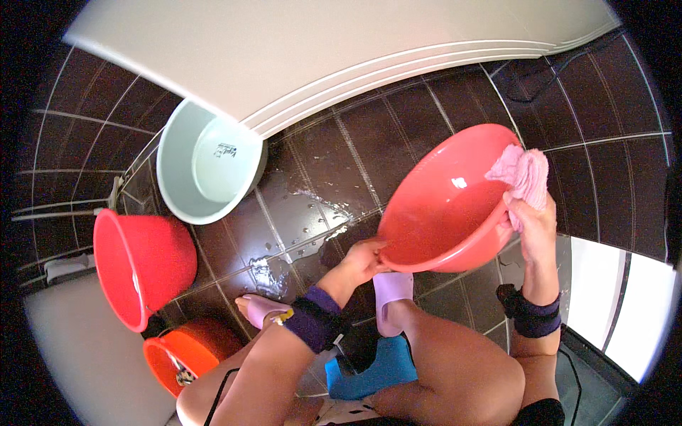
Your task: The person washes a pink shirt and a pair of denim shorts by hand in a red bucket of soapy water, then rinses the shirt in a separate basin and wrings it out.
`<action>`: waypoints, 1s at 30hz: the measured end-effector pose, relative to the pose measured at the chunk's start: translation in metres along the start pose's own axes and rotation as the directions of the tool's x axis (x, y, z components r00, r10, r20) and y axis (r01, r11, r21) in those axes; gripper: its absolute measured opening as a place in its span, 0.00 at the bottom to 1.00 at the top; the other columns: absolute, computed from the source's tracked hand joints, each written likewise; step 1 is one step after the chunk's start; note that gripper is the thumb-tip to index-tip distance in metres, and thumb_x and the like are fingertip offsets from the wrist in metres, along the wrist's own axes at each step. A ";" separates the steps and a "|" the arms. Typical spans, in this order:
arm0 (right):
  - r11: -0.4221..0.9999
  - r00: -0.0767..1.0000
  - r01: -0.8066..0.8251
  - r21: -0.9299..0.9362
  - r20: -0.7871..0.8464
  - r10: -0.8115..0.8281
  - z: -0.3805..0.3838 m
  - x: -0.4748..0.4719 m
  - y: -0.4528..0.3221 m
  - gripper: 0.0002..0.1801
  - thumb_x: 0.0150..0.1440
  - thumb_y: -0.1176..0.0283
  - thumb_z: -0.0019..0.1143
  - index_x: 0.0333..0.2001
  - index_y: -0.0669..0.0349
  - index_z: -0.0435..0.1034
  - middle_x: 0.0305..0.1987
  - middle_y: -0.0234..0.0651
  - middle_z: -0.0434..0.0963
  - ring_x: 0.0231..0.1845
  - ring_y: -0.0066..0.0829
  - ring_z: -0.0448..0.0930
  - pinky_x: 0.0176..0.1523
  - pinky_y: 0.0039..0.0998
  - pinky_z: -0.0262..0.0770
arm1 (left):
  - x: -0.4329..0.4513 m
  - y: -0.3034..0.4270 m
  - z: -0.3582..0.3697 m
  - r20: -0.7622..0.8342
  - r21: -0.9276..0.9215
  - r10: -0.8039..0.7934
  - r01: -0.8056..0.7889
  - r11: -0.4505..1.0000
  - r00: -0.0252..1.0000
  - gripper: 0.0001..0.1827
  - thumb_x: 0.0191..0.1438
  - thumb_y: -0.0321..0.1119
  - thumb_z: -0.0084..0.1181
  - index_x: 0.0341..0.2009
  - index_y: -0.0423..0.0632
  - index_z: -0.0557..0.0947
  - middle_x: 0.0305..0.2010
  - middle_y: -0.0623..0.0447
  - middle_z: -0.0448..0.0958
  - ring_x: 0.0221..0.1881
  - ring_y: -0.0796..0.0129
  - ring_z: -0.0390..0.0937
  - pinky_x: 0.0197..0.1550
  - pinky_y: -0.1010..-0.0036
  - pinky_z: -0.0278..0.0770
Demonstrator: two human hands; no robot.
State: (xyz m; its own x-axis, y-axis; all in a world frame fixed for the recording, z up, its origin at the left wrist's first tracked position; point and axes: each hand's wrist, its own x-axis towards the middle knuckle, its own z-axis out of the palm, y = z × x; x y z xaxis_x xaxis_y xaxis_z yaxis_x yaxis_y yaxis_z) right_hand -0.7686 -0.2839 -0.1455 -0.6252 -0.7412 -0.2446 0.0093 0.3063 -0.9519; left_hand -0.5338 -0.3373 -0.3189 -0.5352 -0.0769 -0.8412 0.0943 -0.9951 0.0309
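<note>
A red plastic basin is held tilted above the wet tiled floor. My left hand grips its rim at the near left side. My right hand is at the basin's right rim and has a pink cloth in its grasp, bunched over the edge. Whether the right fingers also grip the rim cannot be told. Both wrists wear dark bands. A pale green basin with printing on its bottom stands on the floor at the upper left, partly behind a white panel.
At the left, a red bucket lies or leans with its mouth to the left; an orange bucket is below it. Water puddles lie on the dark tiles. A white panel runs across the top. A blue object is between my legs.
</note>
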 end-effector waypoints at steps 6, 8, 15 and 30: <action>0.985 0.948 -0.161 0.067 0.290 0.135 0.041 -0.024 0.013 0.23 0.40 0.86 0.48 0.44 0.65 0.62 0.24 0.33 0.70 0.17 0.19 0.69 0.21 0.20 0.69 | -0.059 -0.005 -0.075 -0.116 0.054 0.406 -0.403 0.914 0.906 0.15 0.51 0.29 0.43 0.45 0.43 0.67 0.40 0.48 0.72 0.37 0.62 0.73 0.34 0.65 0.75; 0.985 0.913 -0.157 0.067 0.391 0.119 0.055 -0.030 0.024 0.26 0.40 0.86 0.47 0.47 0.65 0.61 0.25 0.32 0.70 0.18 0.18 0.69 0.21 0.18 0.68 | -0.082 -0.010 -0.086 -0.252 0.041 0.478 -0.484 0.874 0.841 0.14 0.50 0.26 0.43 0.44 0.45 0.67 0.34 0.50 0.73 0.28 0.67 0.73 0.26 0.72 0.72; 0.960 0.759 -0.254 0.120 0.640 0.121 0.108 -0.038 0.075 0.21 0.40 0.87 0.50 0.41 0.63 0.63 0.25 0.30 0.70 0.18 0.16 0.69 0.19 0.16 0.63 | -0.129 -0.047 -0.152 -0.454 0.087 0.619 -0.660 0.746 0.640 0.18 0.49 0.25 0.45 0.46 0.46 0.63 0.26 0.53 0.71 0.18 0.70 0.69 0.13 0.77 0.63; 0.764 0.302 0.507 -0.398 0.913 0.275 0.206 -0.048 0.078 0.24 0.33 0.75 0.60 0.38 0.61 0.65 0.28 0.35 0.73 0.25 0.24 0.73 0.27 0.25 0.70 | -0.168 -0.092 -0.229 -0.681 0.012 0.631 -0.856 0.516 0.371 0.16 0.50 0.24 0.41 0.45 0.51 0.64 0.36 0.54 0.70 0.35 0.61 0.72 0.33 0.69 0.73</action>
State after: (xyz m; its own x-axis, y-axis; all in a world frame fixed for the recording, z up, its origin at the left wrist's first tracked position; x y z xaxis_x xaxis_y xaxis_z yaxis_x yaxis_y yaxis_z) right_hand -0.5777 -0.3477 -0.2460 0.5257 -0.6851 -0.5042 -0.6210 0.0960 -0.7779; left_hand -0.2602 -0.2187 -0.3047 0.4325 -0.6139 -0.6604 0.4973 -0.4485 0.7427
